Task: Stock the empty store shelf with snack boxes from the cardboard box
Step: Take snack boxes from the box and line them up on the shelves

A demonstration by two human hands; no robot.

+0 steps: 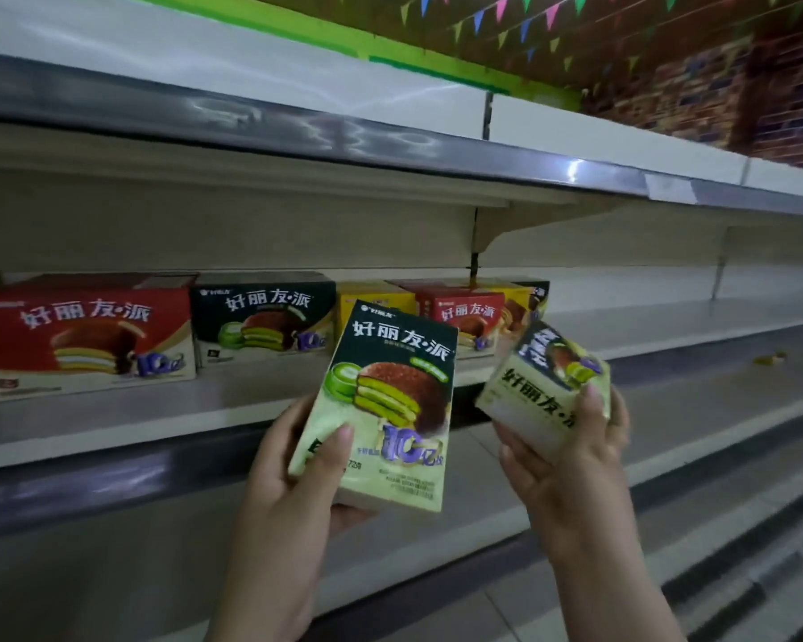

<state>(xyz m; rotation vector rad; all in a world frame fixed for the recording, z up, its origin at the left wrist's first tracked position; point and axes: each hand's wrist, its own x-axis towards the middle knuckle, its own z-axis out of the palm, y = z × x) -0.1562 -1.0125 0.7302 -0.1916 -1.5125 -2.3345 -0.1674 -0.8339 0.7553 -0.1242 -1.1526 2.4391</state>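
Head cam had both hands up in front of the shelf, each with its fingers wrapped around a green snack box. Left hand gripped the upright green box by its lower left corner, thumb across the front and the other fingers behind, so the printed face pointed at the camera, probably to check which flavour it was before slotting it in. Right hand cradled a second green box from below, tilted with one end toward the viewer, thumb pressed on its side at about 3 o'clock; looked like it was just being carried along as the next one to go up.

Behind the hands, the middle shelf already had a row going: a big red box out at 9 o'clock, a dark green-flavour box right beside it, then a yellow box and a smaller red box partly hidden behind the held one. From there toward 3 o'clock the shelf ran bare, so my guess is that's where these two were headed. Couldn't see the cardboard box anywhere. Coloured bunting hung up at 12 o'clock.
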